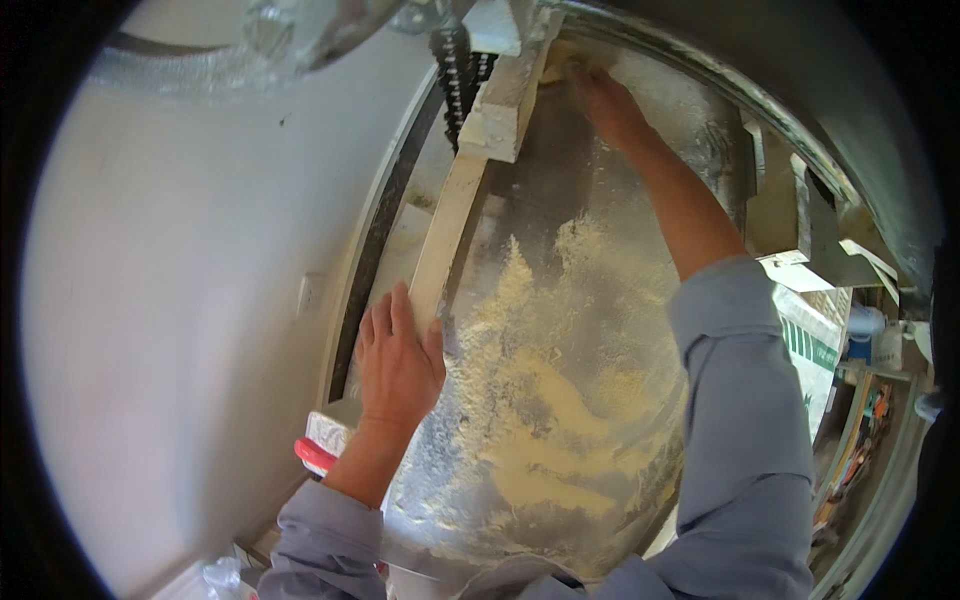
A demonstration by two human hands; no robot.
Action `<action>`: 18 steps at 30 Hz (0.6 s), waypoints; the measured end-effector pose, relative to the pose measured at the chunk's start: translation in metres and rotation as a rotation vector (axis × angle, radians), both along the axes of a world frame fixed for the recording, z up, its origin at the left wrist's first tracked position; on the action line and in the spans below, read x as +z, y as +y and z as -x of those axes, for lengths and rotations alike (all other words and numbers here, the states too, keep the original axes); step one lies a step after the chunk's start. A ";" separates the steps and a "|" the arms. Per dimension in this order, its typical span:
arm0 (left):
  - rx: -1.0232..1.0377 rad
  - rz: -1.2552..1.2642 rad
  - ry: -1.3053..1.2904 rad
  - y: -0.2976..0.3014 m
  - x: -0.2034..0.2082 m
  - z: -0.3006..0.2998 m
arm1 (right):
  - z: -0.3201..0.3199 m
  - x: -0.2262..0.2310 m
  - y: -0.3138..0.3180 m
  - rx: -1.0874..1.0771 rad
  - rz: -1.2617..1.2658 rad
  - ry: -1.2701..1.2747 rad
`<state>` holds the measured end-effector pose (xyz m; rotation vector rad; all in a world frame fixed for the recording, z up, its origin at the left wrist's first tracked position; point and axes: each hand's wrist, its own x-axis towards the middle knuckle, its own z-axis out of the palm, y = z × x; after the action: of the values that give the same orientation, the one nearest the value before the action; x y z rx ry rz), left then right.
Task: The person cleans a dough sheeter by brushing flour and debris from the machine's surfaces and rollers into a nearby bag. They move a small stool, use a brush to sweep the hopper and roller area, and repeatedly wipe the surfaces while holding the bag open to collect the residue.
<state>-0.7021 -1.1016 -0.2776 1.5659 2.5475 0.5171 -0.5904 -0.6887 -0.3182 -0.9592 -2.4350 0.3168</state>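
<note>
My left hand [400,360] lies at the near end of a long pale rail [445,230], fingers stretched out and close together over its edge. My right arm reaches to the far end of a grey metal worktop [540,190]. There my right hand [607,103] is bent down near the surface, its fingers closed by a blurry tan thing [556,68] whose kind I cannot make out. Pale yellow powder [550,420] is spread over the near half of the worktop, thick in patches and streaked toward the middle.
A pale block [497,118] sits on the rail beside a dark chain [452,85]. The white wall [190,250] closes off the left. A red handle [315,455] sticks out near my left forearm. At right stand a white-and-green sack [808,345] and a shelf with small items [858,450].
</note>
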 end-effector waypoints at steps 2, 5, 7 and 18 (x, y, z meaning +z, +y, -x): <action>0.000 0.006 -0.004 -0.001 0.001 -0.001 | 0.018 -0.003 0.007 -0.094 -0.139 -0.342; -0.013 0.020 0.010 0.000 0.002 -0.001 | 0.021 0.006 0.032 -0.280 -0.135 -0.659; -0.025 0.002 0.009 0.000 0.003 -0.001 | -0.004 0.008 0.050 -0.387 -0.122 -0.517; -0.011 0.012 0.015 -0.002 -0.002 0.000 | -0.064 0.008 0.076 -0.033 -0.197 -0.598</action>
<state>-0.7023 -1.1035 -0.2798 1.5854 2.5465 0.4892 -0.5267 -0.6130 -0.3103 -1.1206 -2.8999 -0.2612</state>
